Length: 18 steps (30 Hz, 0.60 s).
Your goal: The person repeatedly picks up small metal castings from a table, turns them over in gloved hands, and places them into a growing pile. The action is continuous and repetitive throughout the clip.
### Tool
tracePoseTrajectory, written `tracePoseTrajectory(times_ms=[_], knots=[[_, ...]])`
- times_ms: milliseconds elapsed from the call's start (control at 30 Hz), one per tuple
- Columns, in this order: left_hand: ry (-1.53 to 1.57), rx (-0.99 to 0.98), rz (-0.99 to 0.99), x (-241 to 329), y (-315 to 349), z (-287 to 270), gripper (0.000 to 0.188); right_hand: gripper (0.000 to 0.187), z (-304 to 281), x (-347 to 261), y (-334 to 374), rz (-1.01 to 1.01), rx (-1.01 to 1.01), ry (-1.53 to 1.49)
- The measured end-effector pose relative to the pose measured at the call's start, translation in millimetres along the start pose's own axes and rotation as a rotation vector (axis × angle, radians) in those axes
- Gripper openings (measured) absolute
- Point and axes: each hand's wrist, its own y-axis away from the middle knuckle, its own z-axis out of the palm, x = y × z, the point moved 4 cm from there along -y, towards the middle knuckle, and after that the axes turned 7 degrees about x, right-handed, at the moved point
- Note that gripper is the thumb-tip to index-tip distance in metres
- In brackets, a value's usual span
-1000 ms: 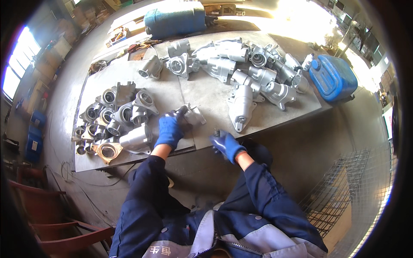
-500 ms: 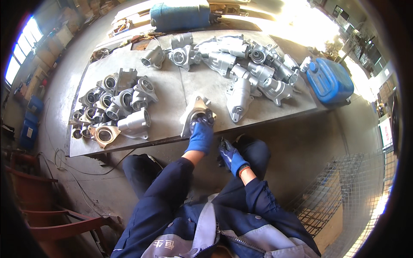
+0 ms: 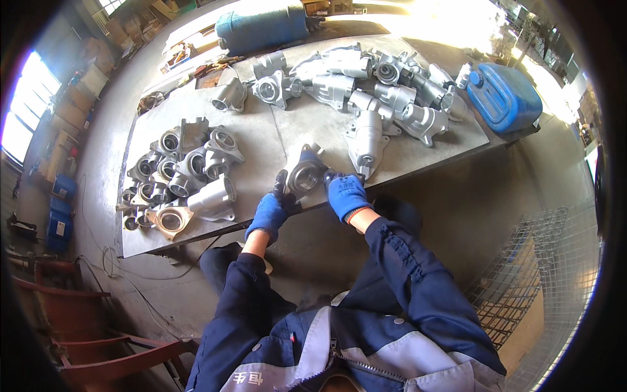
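A silver-grey metal housing casting (image 3: 304,176) with a round bore stands at the table's front edge, its bore tilted toward me. My left hand (image 3: 273,208), in a blue glove with dark fingers, grips the casting's left side. On the other side, my right hand (image 3: 346,195), gloved alike, has its fingers curled against the casting's right edge. The right fingertips are partly hidden. Just beyond that hand lies a longer silver housing (image 3: 367,134) with a tubular body.
Several castings cluster at the table's left, including a bronze-tinted flange (image 3: 171,221). More silver housings (image 3: 333,88) are heaped at the back right. A blue jerrycan (image 3: 503,98) stands at the right end. Wire mesh (image 3: 522,281) is at lower right, a red metal frame (image 3: 117,362) at lower left.
My right hand has risen from near my knee to the casting's right side. The left hand has shifted from the bore to the left side. The casting has turned.
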Motion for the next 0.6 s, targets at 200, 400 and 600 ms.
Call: tracePoseTrajectory(times_ms=[200, 400, 600], knots=[[0.07, 0.056, 0.151, -6, 5, 25, 0.083, 0.015, 35, -10, 17, 0.127, -0.022, -0.015], [-0.03, 0.09, 0.14, -15, 5, 29, 0.079, 0.013, 25, -42, 32, 0.271, -0.134, -0.126], [-0.14, -0.024, 0.139, -1, 0, 26, 0.069, 0.023, -9, -67, 29, 0.458, -0.33, -0.456]])
